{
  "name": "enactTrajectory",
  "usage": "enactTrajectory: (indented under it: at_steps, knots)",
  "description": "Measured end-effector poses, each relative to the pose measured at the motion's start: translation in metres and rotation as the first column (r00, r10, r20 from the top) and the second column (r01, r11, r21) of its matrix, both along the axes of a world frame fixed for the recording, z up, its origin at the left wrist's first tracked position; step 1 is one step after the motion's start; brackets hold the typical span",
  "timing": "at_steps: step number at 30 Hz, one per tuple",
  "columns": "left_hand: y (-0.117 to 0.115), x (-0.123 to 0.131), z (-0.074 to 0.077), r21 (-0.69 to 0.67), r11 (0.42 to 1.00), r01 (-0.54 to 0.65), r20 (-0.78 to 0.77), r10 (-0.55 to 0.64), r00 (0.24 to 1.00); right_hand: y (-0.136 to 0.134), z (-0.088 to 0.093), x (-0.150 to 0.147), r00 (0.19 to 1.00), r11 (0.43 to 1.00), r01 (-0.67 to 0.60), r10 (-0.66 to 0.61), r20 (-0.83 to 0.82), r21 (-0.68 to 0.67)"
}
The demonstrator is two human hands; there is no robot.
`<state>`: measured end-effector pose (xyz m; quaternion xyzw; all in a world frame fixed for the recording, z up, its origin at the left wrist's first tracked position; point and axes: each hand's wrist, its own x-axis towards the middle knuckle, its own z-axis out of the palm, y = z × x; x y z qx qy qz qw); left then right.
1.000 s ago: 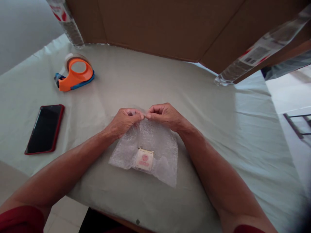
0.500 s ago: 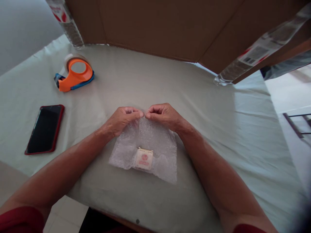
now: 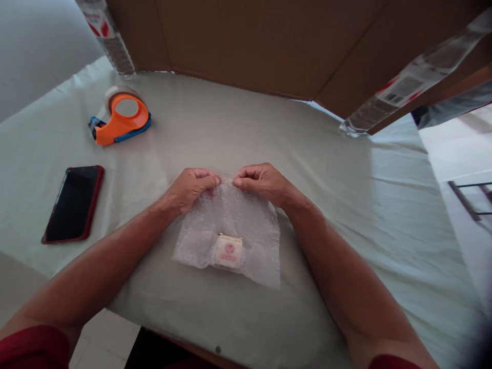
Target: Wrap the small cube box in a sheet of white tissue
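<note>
A sheet of clear bubble wrap lies on the cloth-covered table in front of me. On its near part sits a small cream box with a red print on top; a fold of the wrap seems to go round its lower side. My left hand pinches the far edge of the wrap between thumb and fingers. Close beside it, my right hand pinches the same edge a little further right. A narrow gap separates the two hands. The fingertips partly hide the edge they hold.
An orange and blue tape dispenser rests at the back left, with a red-cased phone nearer me. Brown cardboard panels stand along the back, flanked by a left plastic bottle and a right plastic bottle.
My left thumb and fingers have shifted slightly left along the far edge, widening the gap between my hands. The wrap and the box have hardly moved.
</note>
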<state>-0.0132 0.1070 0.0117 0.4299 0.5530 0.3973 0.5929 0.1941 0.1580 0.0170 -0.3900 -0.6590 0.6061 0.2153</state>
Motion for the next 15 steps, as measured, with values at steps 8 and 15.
enactTrajectory:
  at_steps: [8,15]
  knots:
    - [-0.002,0.001,0.015,-0.061,0.997,-0.051,-0.143,0.042,0.989,0.015,0.01,0.023,0.964,0.982,-0.19,0.186,0.191,0.001]
    - [-0.005,-0.003,0.02,-0.063,0.998,-0.015,-0.204,0.002,0.979,0.006,0.016,0.037,0.918,0.984,-0.158,0.115,0.379,0.083]
